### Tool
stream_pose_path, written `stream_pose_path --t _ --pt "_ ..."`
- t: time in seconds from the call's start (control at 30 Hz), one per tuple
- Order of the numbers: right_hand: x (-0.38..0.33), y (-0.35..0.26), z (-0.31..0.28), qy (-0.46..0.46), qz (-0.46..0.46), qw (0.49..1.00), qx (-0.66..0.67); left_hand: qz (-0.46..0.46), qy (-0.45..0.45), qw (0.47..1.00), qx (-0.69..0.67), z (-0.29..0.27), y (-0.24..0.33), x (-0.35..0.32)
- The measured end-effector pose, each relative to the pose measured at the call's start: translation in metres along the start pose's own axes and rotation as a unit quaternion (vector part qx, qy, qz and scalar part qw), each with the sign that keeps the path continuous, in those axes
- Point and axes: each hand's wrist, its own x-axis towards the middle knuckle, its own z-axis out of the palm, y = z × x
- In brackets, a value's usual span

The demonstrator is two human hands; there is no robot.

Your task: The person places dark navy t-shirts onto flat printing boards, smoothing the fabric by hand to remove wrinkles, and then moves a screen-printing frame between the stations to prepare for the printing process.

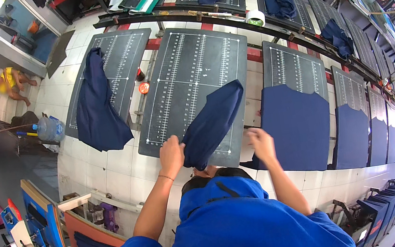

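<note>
Left hand (171, 153) and right hand (261, 143) closed on navy garment (212, 121) at platen (189, 73) near edge; barely pulled on, most of the board bare.

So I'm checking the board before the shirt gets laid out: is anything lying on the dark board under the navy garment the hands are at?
Nothing visible. The left hand grips the navy garment at the near edge of the dark board; the right hand is beside it. The board's ruled surface shows bare.
</note>
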Motion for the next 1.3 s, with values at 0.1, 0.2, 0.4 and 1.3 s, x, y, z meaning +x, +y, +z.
stream_pose_path --t 0.1,0.2,0.4,1.3 --pt "0.027 -0.035 0.068 -0.045 0.036 0.981 -0.186 0.133 0.01 0.989 0.057 -0.007 0.005 0.002" --pt "0.038 -0.041 0.089 -0.053 0.005 0.976 -0.211 -0.047 -0.019 0.987 -0.153 -0.024 0.003 0.008" --pt "0.053 -0.053 0.041 -0.035 0.078 0.975 0.207 -0.019 0.076 0.946 -0.315 -0.142 0.001 0.097" --pt "-0.04 -0.072 0.133 -0.025 0.181 0.726 0.663 -0.291 -0.374 0.453 -0.756 -0.053 -0.098 0.04"
